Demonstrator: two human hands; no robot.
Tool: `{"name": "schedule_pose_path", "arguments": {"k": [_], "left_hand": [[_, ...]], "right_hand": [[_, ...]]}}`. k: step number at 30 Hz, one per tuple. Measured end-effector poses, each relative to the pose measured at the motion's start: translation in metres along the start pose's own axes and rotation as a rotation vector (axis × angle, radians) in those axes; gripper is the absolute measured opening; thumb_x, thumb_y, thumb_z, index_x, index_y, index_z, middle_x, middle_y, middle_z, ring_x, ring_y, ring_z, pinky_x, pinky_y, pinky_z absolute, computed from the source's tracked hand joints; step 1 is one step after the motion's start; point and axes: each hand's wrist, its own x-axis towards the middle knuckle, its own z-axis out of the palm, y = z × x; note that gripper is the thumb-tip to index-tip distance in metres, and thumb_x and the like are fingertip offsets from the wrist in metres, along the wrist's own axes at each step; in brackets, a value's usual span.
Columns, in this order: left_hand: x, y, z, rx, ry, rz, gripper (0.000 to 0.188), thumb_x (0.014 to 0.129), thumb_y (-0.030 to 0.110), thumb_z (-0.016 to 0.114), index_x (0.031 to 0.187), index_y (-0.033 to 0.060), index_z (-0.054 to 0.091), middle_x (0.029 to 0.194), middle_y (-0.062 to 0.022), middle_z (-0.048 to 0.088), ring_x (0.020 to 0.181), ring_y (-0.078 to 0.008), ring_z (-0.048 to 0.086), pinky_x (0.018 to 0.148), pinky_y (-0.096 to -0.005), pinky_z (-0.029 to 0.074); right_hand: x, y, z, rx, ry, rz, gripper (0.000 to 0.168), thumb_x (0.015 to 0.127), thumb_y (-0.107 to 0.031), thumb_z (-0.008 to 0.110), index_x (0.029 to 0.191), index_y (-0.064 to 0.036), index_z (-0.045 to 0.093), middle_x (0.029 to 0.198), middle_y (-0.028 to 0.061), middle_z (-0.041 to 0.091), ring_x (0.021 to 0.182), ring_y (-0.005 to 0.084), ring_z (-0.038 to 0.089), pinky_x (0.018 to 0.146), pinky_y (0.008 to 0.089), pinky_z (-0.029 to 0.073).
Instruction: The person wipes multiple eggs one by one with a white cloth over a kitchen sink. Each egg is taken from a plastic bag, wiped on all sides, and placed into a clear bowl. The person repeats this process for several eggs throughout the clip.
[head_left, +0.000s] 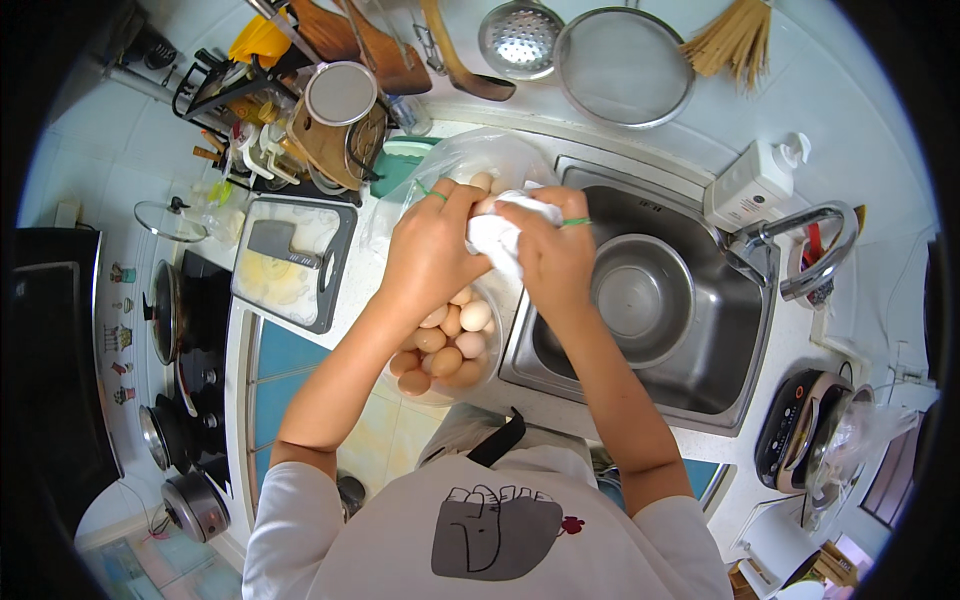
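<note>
My left hand (429, 247) is closed around an egg (485, 205), which is mostly hidden by fingers and cloth. Pressed against that egg is a white cloth (496, 238), gripped in my right hand (556, 259). Each wrist or hand bears a thin green band. Just beyond my hands, a clear plastic bag (504, 147) lies open on the counter with several eggs (481, 181) inside. Below my left hand, near the counter's front edge, stands a clear bowl (493, 369) holding many brown and pale eggs (447, 361); my forearm covers part of it.
To the right, a steel sink (724, 360) holds a metal basin (645, 292) under a curved faucet (821, 214). A cleaver (274, 238) lies on a cutting board (289, 289) at left. A white pump bottle (752, 184) stands behind the sink; a green container (397, 166) sits behind the bag.
</note>
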Motion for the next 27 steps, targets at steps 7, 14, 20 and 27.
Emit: {"name": "schedule_pose_path", "arguments": {"k": [7,14,20,27], "left_hand": [[0.007,0.038,0.013,-0.119,-0.056,0.152,0.038,0.057,0.012,0.070,0.090,0.0050,0.054,0.085,-0.0115,0.054,0.072,-0.0314,0.053,0.065,-0.0368,0.043],[0.019,0.061,0.023,-0.126,-0.087,0.272,0.041,0.055,0.015,0.073,0.091,0.0072,0.055,0.085,-0.0073,0.055,0.081,-0.0287,0.050,0.077,-0.0371,0.036],[0.026,0.082,0.025,-0.214,-0.112,0.271,0.040,0.055,0.016,0.073,0.090,0.0077,0.057,0.084,-0.0070,0.056,0.079,-0.0260,0.051,0.075,-0.0328,0.034],[0.031,0.088,0.040,-0.548,-0.197,0.039,0.041,0.060,0.015,0.071,0.095,0.0025,0.055,0.083,-0.0073,0.057,0.082,-0.0171,0.051,0.077,-0.0270,0.037]], "right_hand": [[-0.004,0.053,-0.048,0.263,-0.062,0.360,0.027,0.063,0.004,0.059,0.087,-0.007,0.062,0.083,0.0046,0.050,0.062,0.0127,0.050,0.053,0.0230,0.039],[0.003,0.052,-0.094,0.758,0.164,0.513,0.019,0.069,0.006,0.052,0.084,-0.003,0.061,0.082,0.0036,0.050,0.072,0.0120,0.050,0.062,0.0236,0.041],[-0.012,0.034,-0.112,0.483,0.133,0.260,0.028,0.065,0.006,0.044,0.084,-0.006,0.061,0.082,0.0051,0.044,0.074,0.0146,0.045,0.063,0.0236,0.038],[-0.051,0.037,-0.116,0.593,0.027,0.351,0.030,0.063,0.009,0.043,0.077,-0.007,0.063,0.084,0.0046,0.045,0.078,0.0134,0.045,0.069,0.0224,0.035]]}}
